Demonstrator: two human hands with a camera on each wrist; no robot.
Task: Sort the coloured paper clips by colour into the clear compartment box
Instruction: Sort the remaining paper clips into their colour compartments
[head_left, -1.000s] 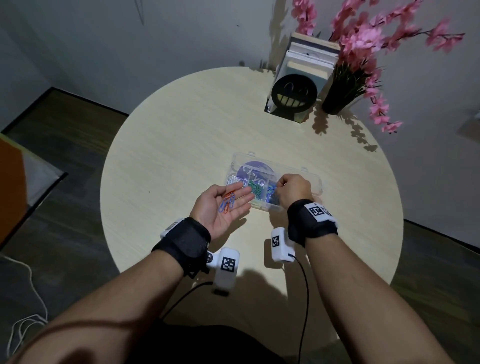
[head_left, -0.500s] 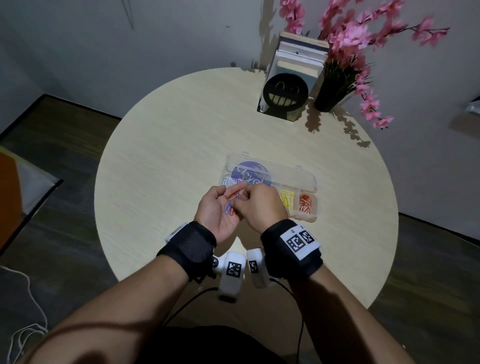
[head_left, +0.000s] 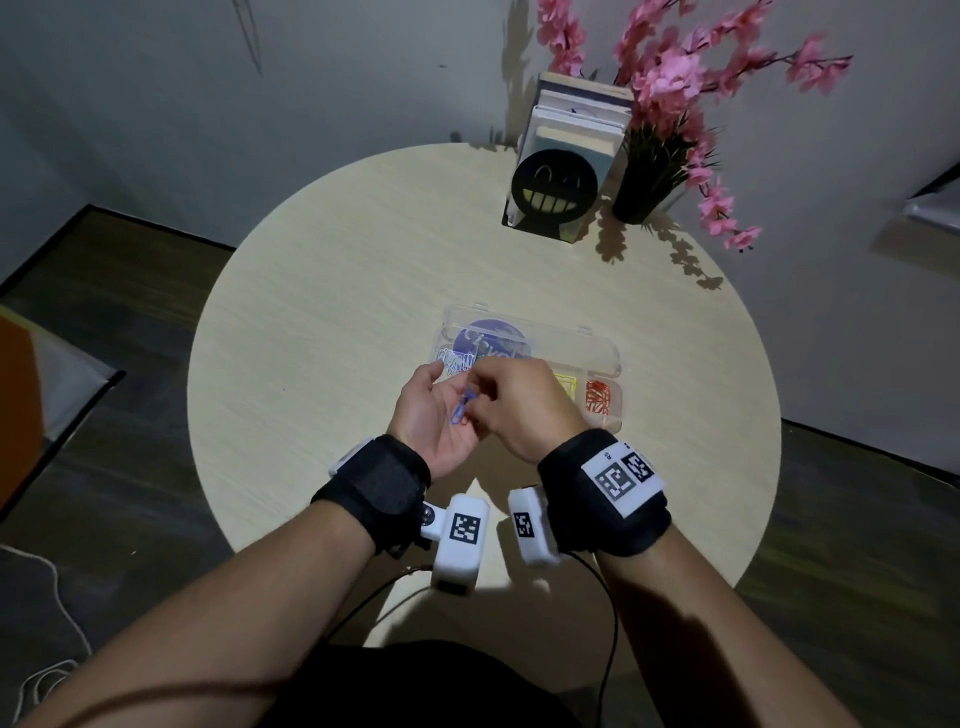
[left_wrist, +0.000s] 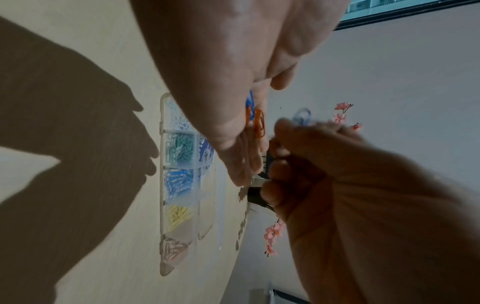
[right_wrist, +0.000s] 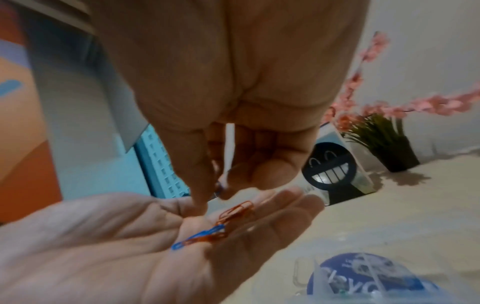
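My left hand (head_left: 434, 410) lies palm up over the table, just in front of the clear compartment box (head_left: 605, 353). On its palm lie loose paper clips (head_left: 464, 410): orange ones (right_wrist: 237, 210) and a blue one (right_wrist: 200, 236). My right hand (head_left: 519, 405) hovers right over that palm, its thumb and forefinger pinching a blue paper clip (left_wrist: 301, 116), lifted slightly off the palm. The box holds sorted clips: white (left_wrist: 175, 117), green (left_wrist: 183, 148), blue (left_wrist: 179, 181), yellow (head_left: 565, 384) and red (head_left: 597, 397). My hands hide the box's middle in the head view.
The box's open lid with a round blue sticker (right_wrist: 363, 275) lies flat behind the compartments. A black smiley bookend with books (head_left: 553, 195) and a black vase of pink flowers (head_left: 644, 192) stand at the far edge of the round table (head_left: 311, 312).
My right hand has left the box, come back to the left palm and pinched a blue clip there. The left hand has stayed palm up, nearly in place.
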